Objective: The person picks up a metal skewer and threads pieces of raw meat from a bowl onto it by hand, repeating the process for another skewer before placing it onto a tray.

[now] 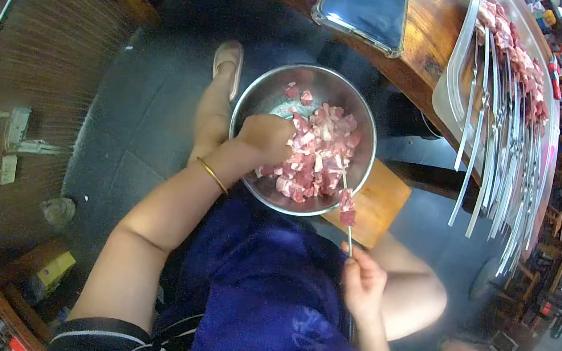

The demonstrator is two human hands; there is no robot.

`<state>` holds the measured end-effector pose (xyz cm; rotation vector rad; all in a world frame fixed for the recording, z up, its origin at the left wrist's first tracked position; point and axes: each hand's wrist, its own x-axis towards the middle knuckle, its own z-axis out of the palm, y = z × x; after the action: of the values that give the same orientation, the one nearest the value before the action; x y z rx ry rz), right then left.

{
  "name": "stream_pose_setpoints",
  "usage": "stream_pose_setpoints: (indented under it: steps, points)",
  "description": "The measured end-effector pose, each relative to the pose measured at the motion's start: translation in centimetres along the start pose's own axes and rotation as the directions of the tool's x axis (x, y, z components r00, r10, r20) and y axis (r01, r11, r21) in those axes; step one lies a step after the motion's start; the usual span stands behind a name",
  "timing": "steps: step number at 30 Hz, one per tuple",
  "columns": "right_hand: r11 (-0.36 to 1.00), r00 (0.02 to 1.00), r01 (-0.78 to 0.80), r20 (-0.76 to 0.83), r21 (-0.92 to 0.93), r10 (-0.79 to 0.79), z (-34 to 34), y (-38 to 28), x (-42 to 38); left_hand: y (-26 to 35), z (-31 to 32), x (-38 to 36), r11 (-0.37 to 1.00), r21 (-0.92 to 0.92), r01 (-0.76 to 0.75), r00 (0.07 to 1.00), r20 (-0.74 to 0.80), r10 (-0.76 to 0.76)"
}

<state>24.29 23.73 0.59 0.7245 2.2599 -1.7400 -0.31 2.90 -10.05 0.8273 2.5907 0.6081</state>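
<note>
I see the right hand pinching the skewer, long axis running up over the bowl rim toward the meat cubes, left hand nearer them, fingers mostly hidden, can't tell their grip

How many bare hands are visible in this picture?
2: the bare left hand is inside the round silver metal bowl; the bare right hand grips a thin metal skewer.

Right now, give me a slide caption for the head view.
Left hand among raw meat chunks in a metal bowl, right hand holding a skewer with meat on it.
</note>
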Motion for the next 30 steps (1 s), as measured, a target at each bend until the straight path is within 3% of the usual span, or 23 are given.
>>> stream_pose_setpoints:
  steps: [2, 4, 5, 7, 8, 11, 14, 17, 20, 24, 30]
  points:
    - [0.999, 0.999, -0.048, 0.016, 0.005, 0.048, 0.1, -0.6, 0.1, 0.6, -0.6, -0.6, 0.998, -0.062, -0.004, 0.998, -0.060, 0.000]
    - [1.000, 1.000, -0.006, 0.016, 0.005, 0.006, 0.5, -0.5, 0.1, 1.6, -1.6, -1.2, 0.844, -0.527, 0.103, 0.994, 0.013, -0.112]
    - [1.000, 1.000, 0.016, 0.013, 0.005, -0.016, 0.5, -0.4, 0.2, 2.1, -1.8, -1.4, 0.683, -0.715, 0.153, 0.987, 0.069, -0.148]
    - [1.000, 0.998, 0.025, 0.057, 0.002, -0.025, 0.5, -1.2, 0.1, 2.7, -1.7, -2.0, 0.200, -0.965, 0.170, 0.981, 0.147, -0.126]
    - [0.999, 0.996, 0.046, 0.073, -0.013, -0.045, 0.6, -1.4, 0.1, 3.0, -1.6, -2.3, -0.074, -0.982, 0.173, 0.978, 0.180, -0.102]
    - [0.991, 0.989, 0.109, 0.109, -0.072, -0.101, 0.6, -2.2, 0.0, 4.1, -2.2, -2.8, -0.431, -0.899, 0.080, 0.996, 0.087, 0.002]
    - [0.978, 0.983, 0.154, 0.122, -0.142, -0.137, 0.6, -2.6, 0.0, 4.5, -2.1, -2.9, -0.541, -0.839, 0.060, 0.997, 0.073, -0.001]
    - [0.987, 0.992, 0.066, 0.118, -0.149, -0.048, 0.6, -2.5, 0.0, 5.0, -2.9, -3.1, -0.529, -0.847, 0.052, 0.997, 0.072, -0.017]
    - [0.976, 0.983, 0.165, 0.104, -0.141, -0.151, 0.9, -2.3, 0.1, 5.6, -2.8, -3.2, -0.405, -0.914, -0.007, 0.993, 0.043, -0.113]
    - [0.978, 0.982, 0.167, 0.115, -0.128, -0.152, 1.0, -2.3, -0.3, 5.2, -2.5, -3.0, -0.504, -0.864, -0.013, 0.980, 0.089, -0.179]
    - [0.975, 0.978, 0.186, 0.115, -0.118, -0.173, 1.1, -2.6, -0.3, 6.0, -3.3, -3.1, -0.535, -0.843, -0.061, 0.969, 0.079, -0.235]
